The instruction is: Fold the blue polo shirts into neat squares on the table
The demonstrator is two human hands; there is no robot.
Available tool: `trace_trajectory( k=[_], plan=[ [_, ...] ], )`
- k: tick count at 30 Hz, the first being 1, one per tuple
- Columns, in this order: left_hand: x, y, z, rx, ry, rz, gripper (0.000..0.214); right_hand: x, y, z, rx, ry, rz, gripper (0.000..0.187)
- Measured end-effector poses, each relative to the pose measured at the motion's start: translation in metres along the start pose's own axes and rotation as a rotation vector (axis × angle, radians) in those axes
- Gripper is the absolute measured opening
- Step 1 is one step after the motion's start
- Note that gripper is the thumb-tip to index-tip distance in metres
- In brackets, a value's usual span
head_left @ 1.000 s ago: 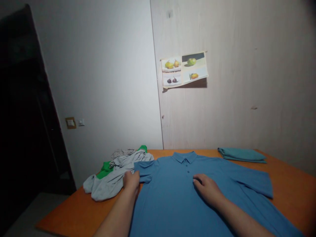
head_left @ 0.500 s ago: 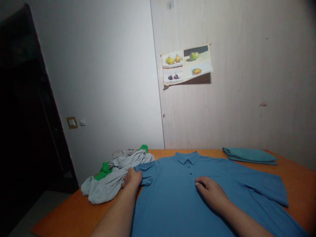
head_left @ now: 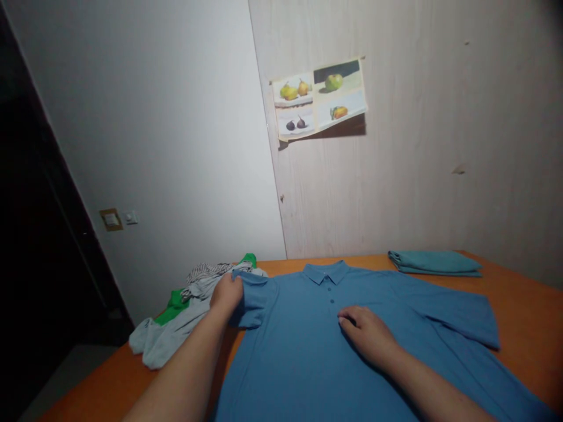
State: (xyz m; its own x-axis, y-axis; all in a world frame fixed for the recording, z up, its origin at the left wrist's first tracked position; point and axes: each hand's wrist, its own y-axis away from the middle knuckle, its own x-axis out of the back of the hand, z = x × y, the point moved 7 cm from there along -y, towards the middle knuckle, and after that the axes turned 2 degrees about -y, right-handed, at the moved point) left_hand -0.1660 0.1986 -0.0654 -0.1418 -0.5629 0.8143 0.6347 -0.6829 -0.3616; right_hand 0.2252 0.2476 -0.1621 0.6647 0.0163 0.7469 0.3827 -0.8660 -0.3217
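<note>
Polo sleeve [head_left: 251, 296] in left hand [head_left: 226, 293]

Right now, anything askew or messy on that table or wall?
The fruit poster hangs tilted on the wood panel, its lower edge lifted with a shadow beneath. A crumpled heap of clothes sprawls at the left edge of the table, beside the left hand gripping a sleeve of the blue polo. The right hand lies flat on it.

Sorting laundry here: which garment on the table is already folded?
The teal garment at the far right edge; the blue polo lies spread flat, the grey and green clothes sit crumpled.
</note>
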Motion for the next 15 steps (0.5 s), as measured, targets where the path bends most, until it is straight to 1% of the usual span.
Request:
trace_trajectory(
  k=[5, 8, 10, 12, 15],
  plan=[
    [0.006, -0.010, 0.027, -0.043, 0.117, -0.036, 0.023, 0.001, 0.000, -0.001, 0.000, -0.009, -0.002, 0.033],
    [0.002, -0.008, 0.044, -0.031, 0.218, -0.085, 0.019, 0.002, 0.000, -0.003, -0.002, -0.021, -0.004, 0.033],
    [-0.005, -0.004, 0.056, -0.004, 0.289, -0.137, 0.017, 0.002, 0.000, -0.003, -0.014, -0.027, -0.006, 0.032],
    [-0.016, 0.002, 0.071, 0.022, 0.368, -0.207, 0.017, 0.002, 0.000, -0.003, -0.023, -0.032, -0.008, 0.031],
    [-0.036, 0.017, 0.098, 0.042, 0.506, -0.355, 0.016, 0.002, 0.000, -0.003, -0.020, -0.035, -0.012, 0.030]
  ],
)
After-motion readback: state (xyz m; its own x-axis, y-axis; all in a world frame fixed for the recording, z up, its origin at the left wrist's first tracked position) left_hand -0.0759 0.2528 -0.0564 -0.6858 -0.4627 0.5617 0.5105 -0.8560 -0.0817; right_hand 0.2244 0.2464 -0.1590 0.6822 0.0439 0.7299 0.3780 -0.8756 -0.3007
